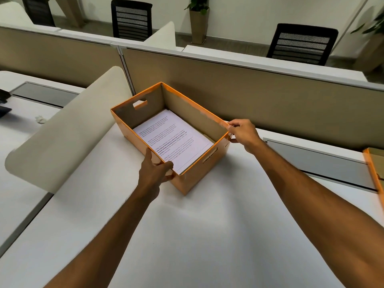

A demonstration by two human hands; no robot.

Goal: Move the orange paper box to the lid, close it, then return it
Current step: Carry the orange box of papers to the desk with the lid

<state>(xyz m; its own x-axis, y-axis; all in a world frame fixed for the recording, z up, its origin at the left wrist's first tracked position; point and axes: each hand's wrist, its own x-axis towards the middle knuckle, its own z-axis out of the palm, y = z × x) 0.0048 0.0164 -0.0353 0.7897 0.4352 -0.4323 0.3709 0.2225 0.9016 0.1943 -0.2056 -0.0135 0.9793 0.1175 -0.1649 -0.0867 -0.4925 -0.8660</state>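
Head view: open orange box (188, 179) sits on the white tabletop (207, 235), printed paper (174, 140) inside. Left hand (154, 170) clamps its near-left rim; right hand (243, 133) pinches the right corner. Orange lid (372, 169) lies at the far right edge.

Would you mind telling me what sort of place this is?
Most likely an open-plan office: white desks split by beige partition panels, black mesh chairs beyond, and printed sheets in an orange paper box.
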